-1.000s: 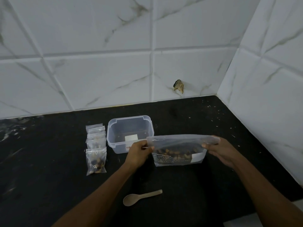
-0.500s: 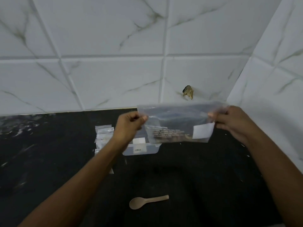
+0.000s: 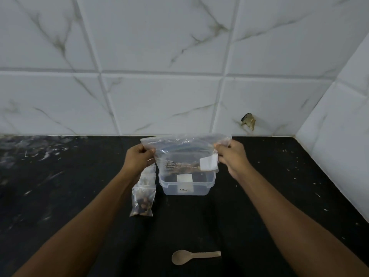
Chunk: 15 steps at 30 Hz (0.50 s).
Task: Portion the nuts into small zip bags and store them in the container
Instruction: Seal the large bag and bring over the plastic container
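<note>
Two hands hold a large clear zip bag (image 3: 186, 154) by its top corners, above the black countertop (image 3: 60, 196) near its back edge. The left hand (image 3: 137, 158) pinches the bag's left corner, fingers curled round the plastic; the right hand (image 3: 231, 156) pinches the right corner likewise. Dark nuts sit low in the bag, which hangs over the open clear container (image 3: 186, 184). Just left of the container lies a row of small filled zip bags (image 3: 143, 196), and a pale spoon (image 3: 194, 256) rests near the counter's front edge. By the look of it the big bag is thin, soft and slippery, light but bottom-heavy with loose nuts, so it will likely sag and swing. Gripping the stiffer zip strip at both corners seems safest, keeping the mouth level.
</note>
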Tool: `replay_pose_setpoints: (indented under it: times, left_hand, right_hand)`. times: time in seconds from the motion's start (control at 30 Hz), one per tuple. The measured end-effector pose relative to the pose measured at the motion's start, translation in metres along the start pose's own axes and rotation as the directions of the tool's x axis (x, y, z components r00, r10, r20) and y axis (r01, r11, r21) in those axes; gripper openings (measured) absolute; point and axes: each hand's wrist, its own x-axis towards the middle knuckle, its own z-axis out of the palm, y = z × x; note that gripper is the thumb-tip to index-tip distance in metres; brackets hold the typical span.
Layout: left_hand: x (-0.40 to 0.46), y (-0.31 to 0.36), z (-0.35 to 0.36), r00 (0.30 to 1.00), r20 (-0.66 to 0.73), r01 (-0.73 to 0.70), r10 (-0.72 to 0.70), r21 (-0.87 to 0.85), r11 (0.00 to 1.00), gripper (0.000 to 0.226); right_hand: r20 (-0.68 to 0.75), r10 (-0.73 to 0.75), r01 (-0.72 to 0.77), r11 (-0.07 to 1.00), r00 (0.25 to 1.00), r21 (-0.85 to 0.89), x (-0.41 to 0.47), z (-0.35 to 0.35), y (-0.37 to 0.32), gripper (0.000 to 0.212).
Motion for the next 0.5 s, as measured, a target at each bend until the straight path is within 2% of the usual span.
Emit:
replay_pose_setpoints:
  times: [0.1,0.27,0.4,0.5]
  left_hand:
    - [0.003,-0.007,0.0,1.0,-0.015,-0.01,0.01,0.019,1.0,0.009]
    - [0.006,-0.012,0.003,0.997,-0.035,-0.066,0.07,0.106,0.992,0.016]
    - [0.002,-0.014,0.01,0.987,-0.054,-0.141,0.151,0.156,0.978,0.029]
    - [0.003,-0.017,0.011,0.983,-0.059,-0.162,0.175,0.181,0.97,0.031]
  right_hand:
    - [-0.008,0.055,-0.053,0.99,0.998,0.134,0.004,0.01,0.014,0.013]
    - [0.011,0.125,-0.123,0.953,0.992,0.276,0.012,0.021,0.028,0.012]
    - [0.004,0.095,-0.094,0.977,0.995,0.193,0.02,0.022,0.037,0.016]
    - [-0.005,0.036,-0.036,0.998,0.999,-0.048,0.023,0.021,0.044,0.023]
